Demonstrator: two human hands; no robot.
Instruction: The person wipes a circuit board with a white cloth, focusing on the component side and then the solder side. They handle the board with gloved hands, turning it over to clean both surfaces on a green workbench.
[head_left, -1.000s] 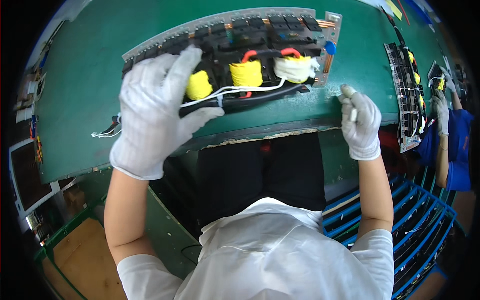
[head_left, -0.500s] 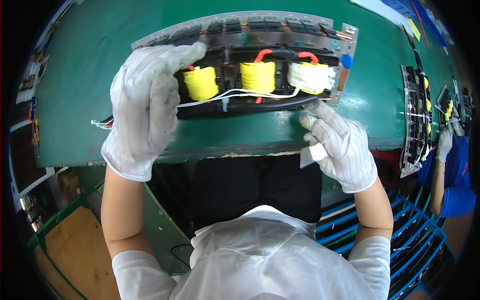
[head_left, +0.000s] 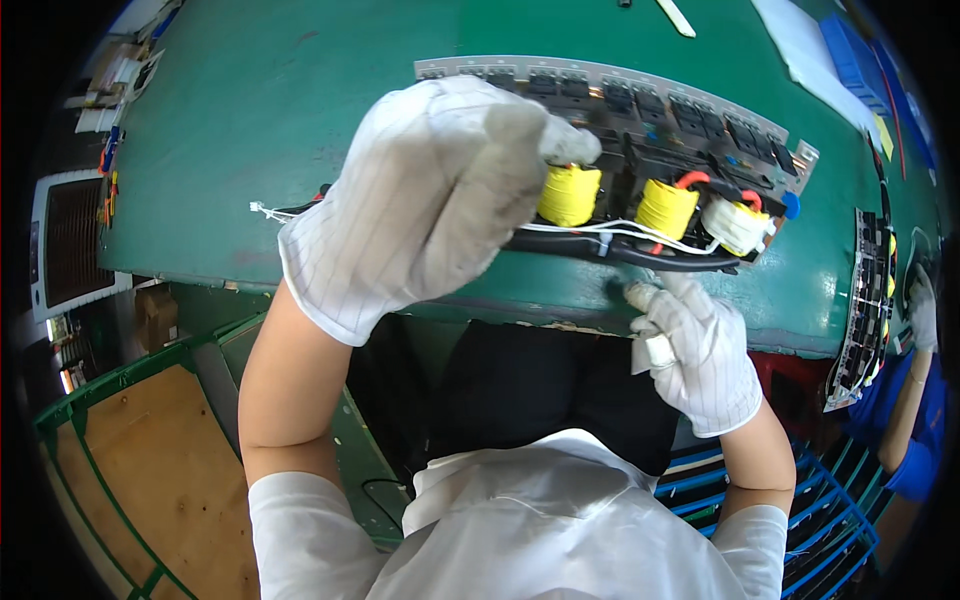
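Observation:
A circuit board assembly lies tilted on the green table, with black components along its far edge. Two yellow-wrapped coils and one coil wrapped partly in white line its near side, above white wires and a thick black cable. My left hand, in a white glove, is closed over the left end of the board. Its fingertips are by the leftmost coil; what they grip is hidden. Just off the near cable, my gloved right hand is curled around a small white piece with a flat tab.
Another such board stands at the right table edge, near a co-worker's gloved hand. A blue bin and a white strip are at the far side. Below the table are a blue rack and a wooden panel.
The board appears further right in the picture and slopes down to the right. My left hand has lifted and its fingers have curled in. My right hand still holds the white piece.

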